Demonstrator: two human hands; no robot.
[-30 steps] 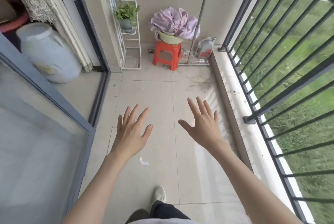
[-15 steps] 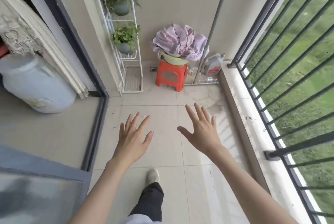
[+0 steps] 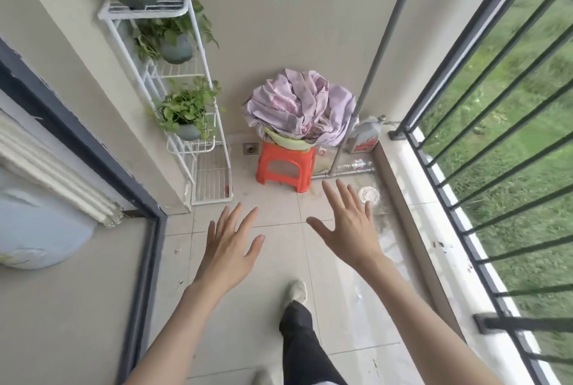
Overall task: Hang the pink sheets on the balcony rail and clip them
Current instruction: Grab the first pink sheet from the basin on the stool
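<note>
Pink sheets (image 3: 302, 105) lie crumpled, no clear long axis, hiding most of their basin (image 3: 286, 143); left hand (image 3: 231, 248) and right hand (image 3: 348, 223) spread, empty.

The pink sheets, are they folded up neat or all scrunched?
Scrunched. The pink sheets sit in a crumpled heap, spilling over the rim of the basin on the orange stool.

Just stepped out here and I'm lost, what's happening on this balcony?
A person is heading for the pink sheets, piled in a green basin on an orange stool by the far wall. The left hand and right hand are open, outstretched and empty. Nothing hangs on the balcony rail yet.
</note>
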